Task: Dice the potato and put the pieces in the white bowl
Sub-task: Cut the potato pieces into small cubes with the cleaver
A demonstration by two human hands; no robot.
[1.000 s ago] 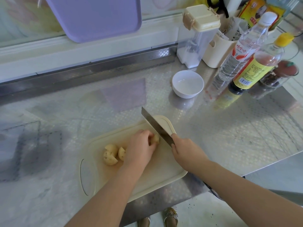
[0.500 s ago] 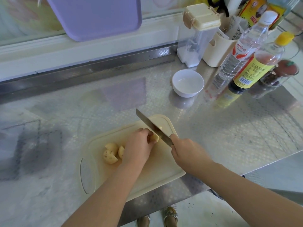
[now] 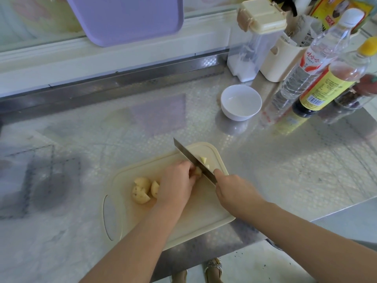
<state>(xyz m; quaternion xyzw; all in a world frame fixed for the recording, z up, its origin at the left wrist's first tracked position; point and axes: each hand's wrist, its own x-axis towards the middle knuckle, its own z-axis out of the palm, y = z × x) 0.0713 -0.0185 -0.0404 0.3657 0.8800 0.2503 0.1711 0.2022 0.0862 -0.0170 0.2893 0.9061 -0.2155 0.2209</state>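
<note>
A cream cutting board lies on the steel counter near its front edge. My left hand holds a small potato piece down on the board with curled fingers. My right hand grips the handle of a cleaver, whose blade stands right beside that piece. Small cut cubes lie on the far side of the blade. Larger potato chunks sit on the board to the left of my left hand. The white bowl stands empty behind the board, to the right.
Bottles of vinegar and sauce, a clear lidded container and a cream holder crowd the back right corner. A purple board leans on the back wall. The counter edge runs just below the cutting board.
The cleaver has shifted slightly left along the potato piece, and freshly cut cubes now lie on the blade's far side. My left hand has drawn back a little.
</note>
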